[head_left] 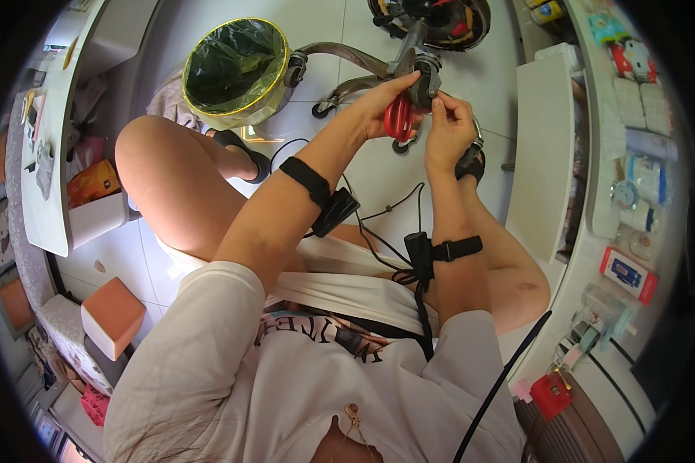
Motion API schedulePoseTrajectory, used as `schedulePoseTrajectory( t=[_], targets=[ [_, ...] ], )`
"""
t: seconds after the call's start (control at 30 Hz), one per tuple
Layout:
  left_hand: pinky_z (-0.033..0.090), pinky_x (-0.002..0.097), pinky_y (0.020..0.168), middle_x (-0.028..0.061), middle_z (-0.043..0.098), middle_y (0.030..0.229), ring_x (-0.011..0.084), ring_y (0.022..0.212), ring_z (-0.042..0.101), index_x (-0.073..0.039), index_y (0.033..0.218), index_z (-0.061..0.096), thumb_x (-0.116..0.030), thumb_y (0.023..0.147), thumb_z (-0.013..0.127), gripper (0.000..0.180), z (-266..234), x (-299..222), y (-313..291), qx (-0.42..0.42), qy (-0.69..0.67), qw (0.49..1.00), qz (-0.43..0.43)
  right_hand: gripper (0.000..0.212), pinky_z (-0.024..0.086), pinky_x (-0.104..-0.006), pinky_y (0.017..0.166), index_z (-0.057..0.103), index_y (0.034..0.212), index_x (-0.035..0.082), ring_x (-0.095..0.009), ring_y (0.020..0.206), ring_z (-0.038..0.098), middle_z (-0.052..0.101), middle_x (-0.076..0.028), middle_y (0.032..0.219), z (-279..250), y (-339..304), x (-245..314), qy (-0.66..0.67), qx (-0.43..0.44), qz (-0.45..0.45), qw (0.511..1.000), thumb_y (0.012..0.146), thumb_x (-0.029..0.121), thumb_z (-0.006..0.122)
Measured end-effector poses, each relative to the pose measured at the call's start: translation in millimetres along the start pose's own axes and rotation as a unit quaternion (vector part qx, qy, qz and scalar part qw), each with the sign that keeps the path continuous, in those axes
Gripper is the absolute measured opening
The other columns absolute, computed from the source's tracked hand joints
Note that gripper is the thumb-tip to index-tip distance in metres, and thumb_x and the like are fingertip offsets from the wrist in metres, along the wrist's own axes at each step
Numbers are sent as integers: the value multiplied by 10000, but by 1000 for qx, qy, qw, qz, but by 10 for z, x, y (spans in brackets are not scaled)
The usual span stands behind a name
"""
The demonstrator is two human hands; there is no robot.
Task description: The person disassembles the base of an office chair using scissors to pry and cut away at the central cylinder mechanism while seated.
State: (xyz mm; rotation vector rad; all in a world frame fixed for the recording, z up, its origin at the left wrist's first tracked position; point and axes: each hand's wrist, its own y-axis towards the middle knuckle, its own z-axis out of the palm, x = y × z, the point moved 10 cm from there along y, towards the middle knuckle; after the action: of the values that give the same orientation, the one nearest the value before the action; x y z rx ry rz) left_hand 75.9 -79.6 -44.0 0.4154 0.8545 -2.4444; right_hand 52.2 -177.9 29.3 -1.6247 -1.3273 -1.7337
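A grey metal chair base (355,58) lies tipped over on the floor in front of me, its legs ending in black casters. At the nearest caster (422,86), my left hand (380,106) has its thumb against the wheel. Its fingers are closed round a red loop-handled tool (398,117), whose working end is hidden. My right hand (449,131) is on the caster's other side, thumb and forefinger pinched together at its edge; what they pinch is too small to make out. A curved shiny metal piece (478,137) shows beside the right hand.
A bin (235,116) with a dark bag and yellow rim stands by the chair legs. White drawers (544,154) flank me on the right, with packages on the shelf above. On the left are a white desk (50,185) and an orange-brown box (114,316). Black cables (374,243) hang between my arms.
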Motion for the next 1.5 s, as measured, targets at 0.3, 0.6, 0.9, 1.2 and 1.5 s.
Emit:
schedulePoseTrajectory(
  t=[0.3, 0.6, 0.9, 1.2, 1.5],
  targets=[
    [481, 379, 540, 19, 625, 844, 172, 691, 587, -124, 944, 605, -494, 847, 503, 396, 33, 45, 50, 10, -28, 1000, -8, 56, 450, -295, 618, 525, 814, -2, -194, 677, 535, 509, -91, 825, 44, 37, 246, -158, 32, -69, 984, 785, 14, 571],
    [486, 380, 660, 29, 632, 913, 186, 803, 602, -111, 988, 599, -438, 836, 542, 365, 47, 23, 31, 25, -19, 999, -12, 60, 446, -319, 641, 509, 818, -1, -228, 708, 535, 514, -104, 829, 69, 116, 300, -181, 34, -109, 977, 777, 15, 548],
    [482, 359, 585, 56, 643, 864, 188, 740, 613, -111, 986, 600, -434, 842, 534, 360, -70, -30, 26, -1, -1, 1000, 12, 70, 433, -297, 618, 530, 790, -6, -185, 660, 506, 528, -94, 816, -145, 238, 94, -139, -34, -26, 989, 809, 59, 545],
    [487, 320, 476, 80, 650, 818, 138, 600, 588, -129, 942, 572, -434, 840, 549, 322, -57, -15, 32, 9, 12, 1000, 13, 241, 349, -314, 530, 481, 685, -14, -170, 541, 403, 452, -65, 580, -225, 147, -79, -146, -22, 15, 989, 860, 151, 487],
    [482, 298, 533, -1, 620, 865, 115, 762, 565, -141, 953, 577, -314, 807, 610, 229, -111, -54, 3, 26, 26, 999, 20, 237, 325, -243, 510, 524, 712, -14, -79, 560, 373, 448, 4, 595, -39, 32, -189, -93, 26, 95, 991, 873, 160, 529]
  ],
)
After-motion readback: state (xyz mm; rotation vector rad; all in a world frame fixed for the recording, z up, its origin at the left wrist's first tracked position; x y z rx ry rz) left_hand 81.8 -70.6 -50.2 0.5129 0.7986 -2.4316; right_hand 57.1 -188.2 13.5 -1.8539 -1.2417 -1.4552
